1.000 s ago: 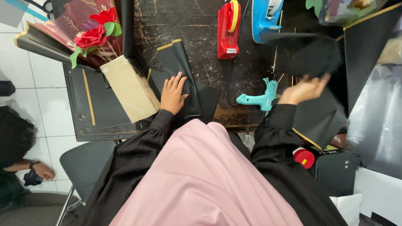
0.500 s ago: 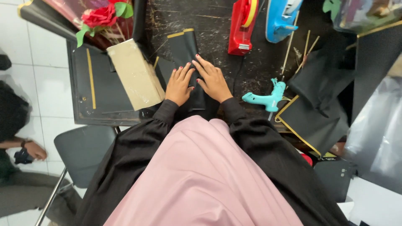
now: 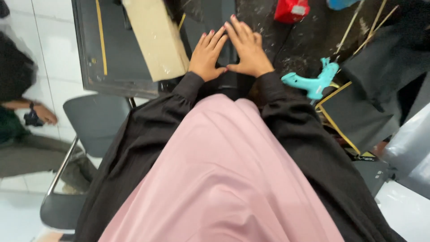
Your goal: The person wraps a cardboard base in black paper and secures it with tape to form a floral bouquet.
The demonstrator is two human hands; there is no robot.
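Risk first. Both hands lie flat on the black sheet (image 3: pixel 204 27) on the scratched dark worktable (image 3: pixel 286 49), thumbs nearly meeting. If pressure is uneven, the sheet could slide or crease off-line; the tan cardboard box (image 3: pixel 156 38) sits just beside the left hand and could be nudged by the wrist. The teal glue gun (image 3: pixel 316 80) rests near the right forearm; a sleeve sweeping outward could catch it, and whether its tip is hot cannot be told. Thin wooden sticks (image 3: pixel 354 29) lie beyond it, easily scattered.

Pose. Left hand (image 3: pixel 207 56): palm down, fingers together and slightly fanned, pointing away from the body, pressed on the sheet. Right hand (image 3: pixel 245 49): same, palm down, fingers extended, angled a little to the left so the two index fingers converge. Neither hand pinches or grips anything. Black sleeves cover both wrists.

Around: a red tool (image 3: pixel 291 10) at the top edge, more black gold-edged sheets (image 3: pixel 358 116) to the right, a grey chair (image 3: pixel 94 121) at lower left, another person's hand (image 3: pixel 42 114) at the far left.
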